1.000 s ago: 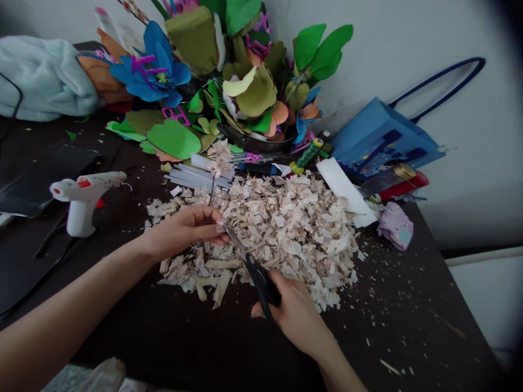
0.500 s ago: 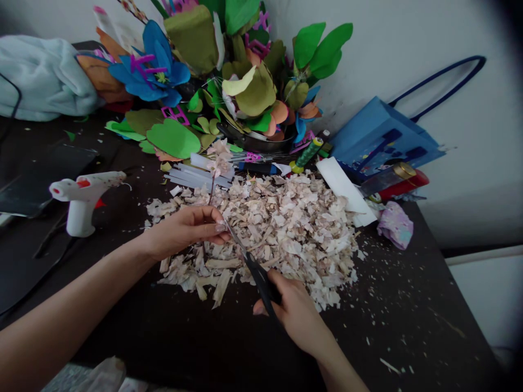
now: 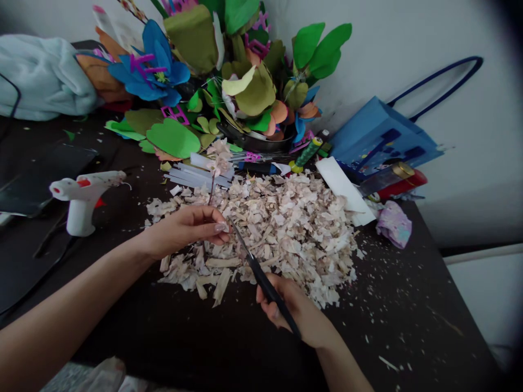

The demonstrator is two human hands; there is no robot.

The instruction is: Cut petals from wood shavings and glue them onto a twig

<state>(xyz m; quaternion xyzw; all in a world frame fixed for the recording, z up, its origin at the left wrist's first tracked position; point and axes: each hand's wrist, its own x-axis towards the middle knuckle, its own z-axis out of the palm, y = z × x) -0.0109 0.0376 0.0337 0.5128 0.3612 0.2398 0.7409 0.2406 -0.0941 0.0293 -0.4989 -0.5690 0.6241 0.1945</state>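
Black scissors [image 3: 265, 283] in my right hand [image 3: 292, 305]; over the last second they have rolled onto their edge, and the tips have eased off the fingers of my left hand [image 3: 183, 231]; I read this as a change of grip, with the blades clear of the piece for now; seen edge-on, whether the blades are parted I cannot tell.

Right fingers curled snugly about the handles; left thumb and forefinger pinched together, the other fingers bent in, no gap to speak of; within that grasp, a thin brown stem [image 3: 212, 188]; it rises past the forefinger to a pale pink blossom [image 3: 220, 163] and shows again below my hand; a whitish bit [image 3: 225, 225] sits at my left fingertips, too small to name; the scissor tips lie just beside it, on its right.

Beneath both, on the dark table [image 3: 183, 332], a broad heap [image 3: 294, 228] of pale, papery scraps; my left hand is over its left part, the right near its front edge; glue sticks [image 3: 192, 177] behind the left side of the heap; white glue gun [image 3: 79, 207] to the left, well apart from my fingers.
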